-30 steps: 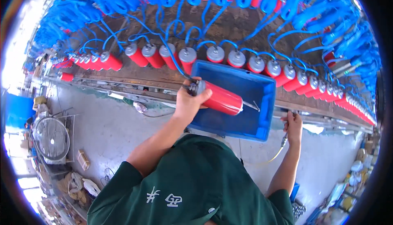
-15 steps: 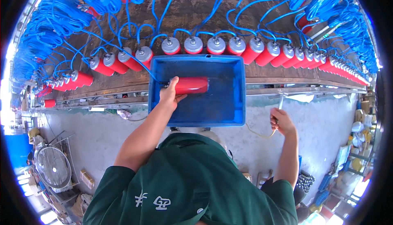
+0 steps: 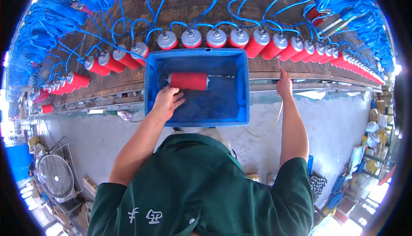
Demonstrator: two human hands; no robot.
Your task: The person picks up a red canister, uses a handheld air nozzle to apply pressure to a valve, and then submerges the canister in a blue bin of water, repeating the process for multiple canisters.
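A red cylinder (image 3: pixel 189 81) lies on its side in a blue plastic bin (image 3: pixel 246 88), with thin fittings at its right end. My left hand (image 3: pixel 168 102) is at the cylinder's lower left, fingers apart; its fingertips are close to the cylinder, and I cannot tell whether they touch it. Off to the right, beyond the bin, my right hand (image 3: pixel 284 86) is closed on a thin rod-like tool (image 3: pixel 279 63) by the table edge. A pale hose (image 3: pixel 279 115) hangs below that hand.
Red cylinders with grey metal caps (image 3: pixel 216 37) stand in a long row along the worn table (image 3: pixel 189 10), linked by blue cables. Bundles of coiled blue cable (image 3: pixel 56 15) are piled behind them. A round fan-like wire guard (image 3: pixel 56 175) stands on the floor at left.
My left hand has let go of the red cylinder and drawn back toward me. With the thin tool, my right hand has moved forward to the table edge.
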